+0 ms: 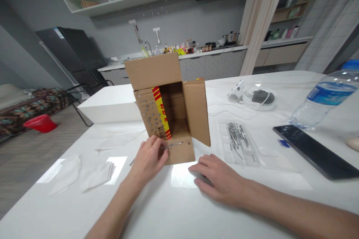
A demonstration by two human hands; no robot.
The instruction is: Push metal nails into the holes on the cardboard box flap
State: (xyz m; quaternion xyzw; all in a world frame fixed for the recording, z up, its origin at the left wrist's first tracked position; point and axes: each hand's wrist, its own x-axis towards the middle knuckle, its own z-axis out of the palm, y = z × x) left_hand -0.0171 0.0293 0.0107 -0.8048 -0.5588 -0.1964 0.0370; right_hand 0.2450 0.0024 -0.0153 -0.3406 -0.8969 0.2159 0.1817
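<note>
An open cardboard box (171,108) lies on its side on the white table (246,209), its flaps spread toward me. Rows of small metal screw heads dot its left flap and bottom flap (181,151). My left hand (148,158) is closed in a pinch on a small screw (165,148) at the left end of the row on the bottom flap. My right hand (217,177) rests flat on the table just right of that flap, fingers stretched out and holding nothing. A clear plastic tray (238,143) with several long metal screws lies to the right.
A dark flat device (314,151) and a water bottle (325,99) sit at the right. A white round gadget with a cable (256,97) is behind the tray. A white box (108,106) stands left of the carton; folded tissues (95,173) lie at the near left.
</note>
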